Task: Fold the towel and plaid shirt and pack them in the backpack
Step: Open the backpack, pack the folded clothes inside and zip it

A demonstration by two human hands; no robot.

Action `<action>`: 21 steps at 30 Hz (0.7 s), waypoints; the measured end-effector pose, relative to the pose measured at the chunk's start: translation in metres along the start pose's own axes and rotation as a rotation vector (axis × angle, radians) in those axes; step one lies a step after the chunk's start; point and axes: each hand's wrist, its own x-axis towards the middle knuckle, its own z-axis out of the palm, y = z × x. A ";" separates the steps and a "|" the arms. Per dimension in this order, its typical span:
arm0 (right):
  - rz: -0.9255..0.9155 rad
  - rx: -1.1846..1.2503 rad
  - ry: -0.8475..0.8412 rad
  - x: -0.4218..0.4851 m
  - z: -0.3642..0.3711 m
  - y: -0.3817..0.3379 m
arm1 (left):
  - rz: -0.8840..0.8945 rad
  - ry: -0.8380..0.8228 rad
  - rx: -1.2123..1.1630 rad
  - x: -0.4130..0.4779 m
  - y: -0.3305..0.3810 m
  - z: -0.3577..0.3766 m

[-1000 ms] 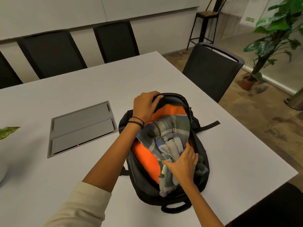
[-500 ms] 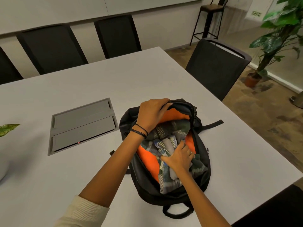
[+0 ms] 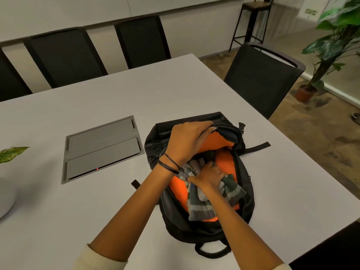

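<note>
With the left hand point(image 3: 190, 142) gripping the backpack point(image 3: 244, 203) flap open and the right hand point(image 3: 209, 177) clutching the bunched plaid shirt point(image 3: 196, 208), hard stuffing may undo its fold.

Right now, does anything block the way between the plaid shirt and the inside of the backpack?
Nothing visible does. The left hand holds the top edge of the backpack back, so its orange-lined mouth is open, and the right hand grips the plaid shirt and pushes it in.
</note>
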 end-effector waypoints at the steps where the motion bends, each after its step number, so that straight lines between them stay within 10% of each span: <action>1: 0.000 -0.013 -0.001 0.002 0.000 -0.004 | 0.002 -0.010 -0.005 0.000 0.001 -0.001; 21: -0.127 0.111 -0.034 0.006 -0.006 0.034 | -0.272 -0.037 -0.057 -0.017 -0.009 -0.005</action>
